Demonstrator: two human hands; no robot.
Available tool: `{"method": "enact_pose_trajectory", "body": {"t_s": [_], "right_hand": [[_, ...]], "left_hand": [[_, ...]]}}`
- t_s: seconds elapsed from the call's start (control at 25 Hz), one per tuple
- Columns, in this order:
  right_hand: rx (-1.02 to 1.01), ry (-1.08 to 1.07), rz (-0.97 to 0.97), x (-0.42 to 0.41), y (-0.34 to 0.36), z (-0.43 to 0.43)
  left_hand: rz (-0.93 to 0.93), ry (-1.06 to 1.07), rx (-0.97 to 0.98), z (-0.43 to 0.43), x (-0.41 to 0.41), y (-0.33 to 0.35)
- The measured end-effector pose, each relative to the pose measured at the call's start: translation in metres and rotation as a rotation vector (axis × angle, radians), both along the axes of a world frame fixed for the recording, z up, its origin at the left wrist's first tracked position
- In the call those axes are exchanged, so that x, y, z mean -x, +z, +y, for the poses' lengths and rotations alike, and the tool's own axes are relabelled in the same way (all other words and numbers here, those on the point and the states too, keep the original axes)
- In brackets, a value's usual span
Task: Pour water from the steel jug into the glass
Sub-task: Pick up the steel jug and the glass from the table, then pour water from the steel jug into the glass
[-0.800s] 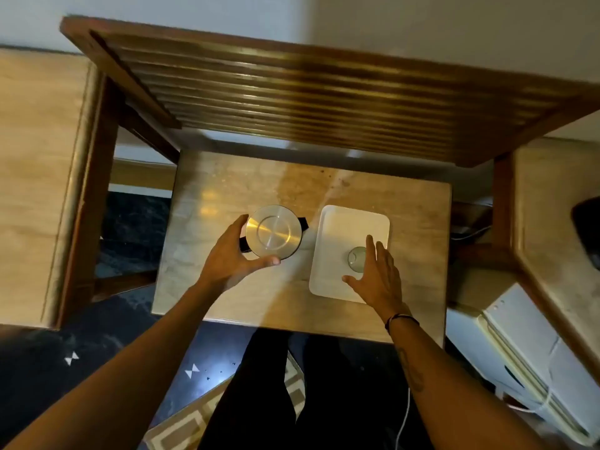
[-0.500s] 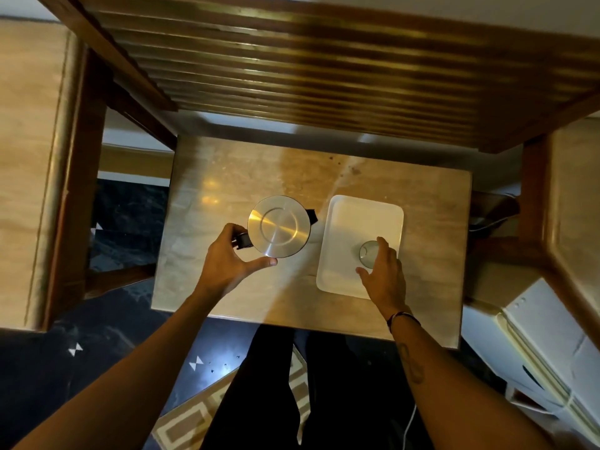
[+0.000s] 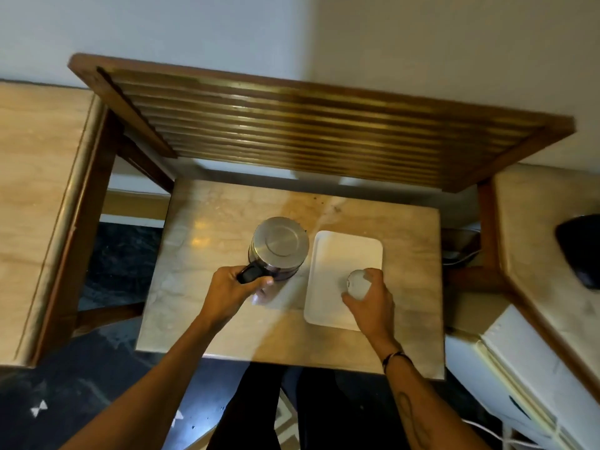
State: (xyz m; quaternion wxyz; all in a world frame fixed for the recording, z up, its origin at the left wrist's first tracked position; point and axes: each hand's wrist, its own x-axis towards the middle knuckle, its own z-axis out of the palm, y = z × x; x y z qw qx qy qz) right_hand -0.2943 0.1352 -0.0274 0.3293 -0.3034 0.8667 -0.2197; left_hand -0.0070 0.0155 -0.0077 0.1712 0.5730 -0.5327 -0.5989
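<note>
The steel jug [image 3: 279, 246] with a flat round lid is near the middle of the small marble table [image 3: 207, 222]. My left hand [image 3: 229, 292] is closed around its black handle, and the jug looks tilted slightly away from me. The glass [image 3: 356, 283] is over the near right part of the white tray [image 3: 344, 251]. My right hand [image 3: 373, 303] wraps around the glass from the near side. I cannot tell whether either object is lifted off its surface.
A slatted wooden shelf [image 3: 308, 131] overhangs the back of the table. Marble counters flank it on the left [image 3: 35, 190] and right [image 3: 545, 228], the right one bearing a dark object [image 3: 581, 248]. A white appliance [image 3: 519, 378] stands low on the right.
My left hand has shifted from the jug's body to a full grip on its handle, and the jug has tipped. My right hand has closed around the glass and drawn it nearer.
</note>
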Motion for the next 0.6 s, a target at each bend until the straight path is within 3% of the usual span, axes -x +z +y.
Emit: {"method": "enact_pose_trajectory", "body": {"t_s": [0.12,0.4,0.6], "right_hand": [[0.133,-0.001,-0.059,0.011,0.054,-0.007],[0.556,0.062,-0.141,0.027,0.249,-0.057],[0.852,0.190,-0.123,0.047,0.420,-0.100]], "left_hand": [[0.083,0.046,0.076,-0.011,0.007,0.060],[0.340,0.127,0.334,-0.069,0.036,0.287],[0.495,-0.024,0.490,-0.120,0.052,0.465]]}}
